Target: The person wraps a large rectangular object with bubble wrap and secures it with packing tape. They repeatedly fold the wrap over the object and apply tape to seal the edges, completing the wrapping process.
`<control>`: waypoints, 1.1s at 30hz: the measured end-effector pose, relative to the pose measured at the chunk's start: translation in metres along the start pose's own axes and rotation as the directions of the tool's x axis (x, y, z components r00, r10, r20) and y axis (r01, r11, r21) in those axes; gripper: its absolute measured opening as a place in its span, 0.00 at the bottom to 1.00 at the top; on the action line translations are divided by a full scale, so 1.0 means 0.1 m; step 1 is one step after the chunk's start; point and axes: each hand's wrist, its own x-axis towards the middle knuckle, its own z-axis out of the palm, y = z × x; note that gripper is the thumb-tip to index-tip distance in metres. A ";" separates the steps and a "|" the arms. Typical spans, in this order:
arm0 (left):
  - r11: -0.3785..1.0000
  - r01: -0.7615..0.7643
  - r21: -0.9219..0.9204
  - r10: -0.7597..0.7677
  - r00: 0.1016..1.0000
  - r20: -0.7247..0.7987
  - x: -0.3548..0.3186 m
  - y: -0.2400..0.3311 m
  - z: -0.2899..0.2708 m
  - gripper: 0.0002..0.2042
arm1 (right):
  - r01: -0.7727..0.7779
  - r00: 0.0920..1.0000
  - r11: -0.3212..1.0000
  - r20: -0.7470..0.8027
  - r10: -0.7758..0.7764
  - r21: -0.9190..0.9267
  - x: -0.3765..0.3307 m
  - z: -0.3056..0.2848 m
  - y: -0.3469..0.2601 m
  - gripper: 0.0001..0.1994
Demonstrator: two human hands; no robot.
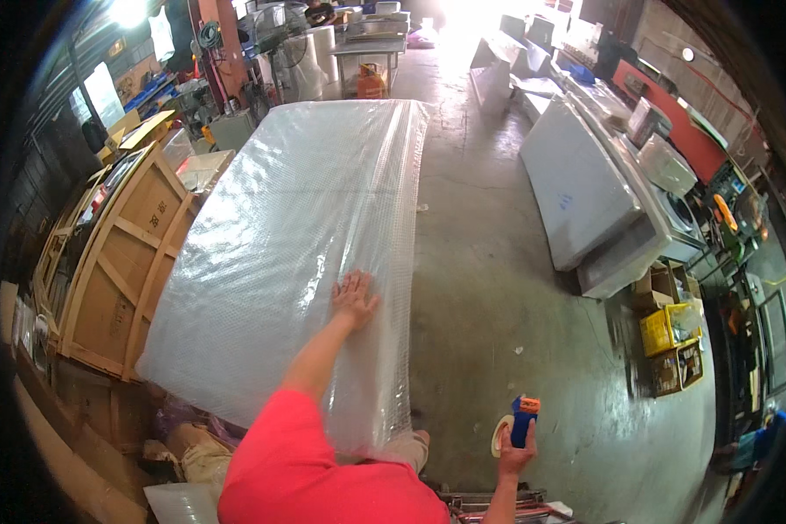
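A large flat slab covered in clear bubble wrap (271,227) stretches away in front of me, its right edge hanging in folds. My left hand (355,299) lies flat on the wrap near that right edge, fingers spread. Off to the right, over the floor, my right hand (515,456) grips a tape dispenser (524,421) with a blue body and an orange head. A pale roll of tape sits on the dispenser's left side.
A wooden crate (118,271) stands close along the left of the wrapped slab. Wrapped white panels (576,183) lean at the right, with a yellow crate (659,332) near them. A metal table (367,48) and an orange gas cylinder (371,83) stand beyond the far end.
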 end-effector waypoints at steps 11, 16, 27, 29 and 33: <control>0.979 0.195 0.060 -0.200 0.975 0.099 0.03 0.34 -0.19 0.40 | 0.377 0.676 0.925 0.669 -0.310 0.048 1.76 0.99 0.01 0.31; 0.976 -0.060 -0.208 0.118 0.953 0.278 -0.09 1.53 0.31 0.43 | 0.263 0.727 0.944 0.685 -0.056 -0.202 2.71 1.04 0.39 0.32; 0.584 0.338 -0.738 -0.238 0.940 0.243 3.59 1.82 0.59 0.32 | -0.333 0.457 0.559 0.388 0.800 -0.760 4.61 0.98 2.88 0.26; -0.136 0.546 -0.827 -0.558 0.647 0.519 4.34 1.62 0.61 0.40 | -0.298 0.387 0.563 0.442 0.809 -0.771 4.96 1.31 3.04 0.26; -0.587 -0.050 -0.808 -0.752 0.405 0.520 5.24 1.25 0.56 0.30 | -0.188 0.362 0.645 0.558 0.747 -0.741 6.07 2.29 2.89 0.26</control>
